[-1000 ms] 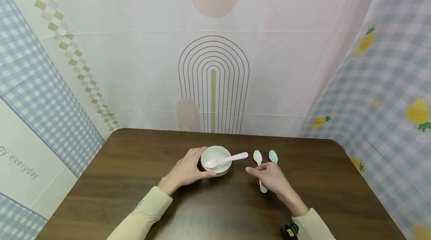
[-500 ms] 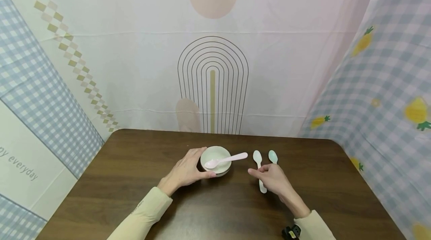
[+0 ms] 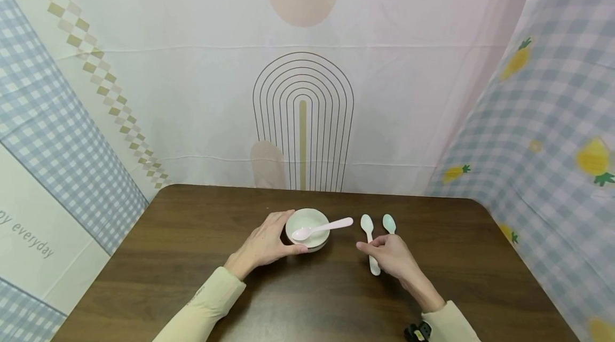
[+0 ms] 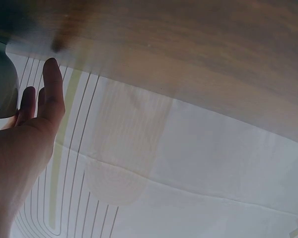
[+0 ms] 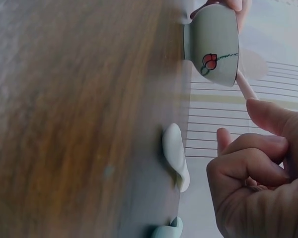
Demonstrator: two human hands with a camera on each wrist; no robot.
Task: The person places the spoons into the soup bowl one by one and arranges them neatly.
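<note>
My left hand (image 3: 264,240) grips the left side of a small pale bowl (image 3: 301,219), thumb at the front rim and fingers behind. In the left wrist view, the bowl (image 4: 2,82) shows dark beside the fingers. A pale pink spoon (image 3: 331,224) lies in the bowl, its handle sticking out over the right rim. My right hand (image 3: 395,257) hovers above a white spoon (image 3: 367,223), covering its middle in the head view. Its fingers are loosely bent and hold nothing; the right wrist view shows the white spoon (image 5: 175,151) on the table, apart from the hand.
To the right of the white spoon lies a mint-green spoon (image 3: 389,223), its handle hidden by my right hand. The brown wooden table (image 3: 202,299) ends at a patterned cloth backdrop (image 3: 206,118). Checked cloth (image 3: 523,134) hangs along the right side.
My right hand has shifted slightly to the right over the white spoon. The left hand, the bowl and the spoons stay where they were.
</note>
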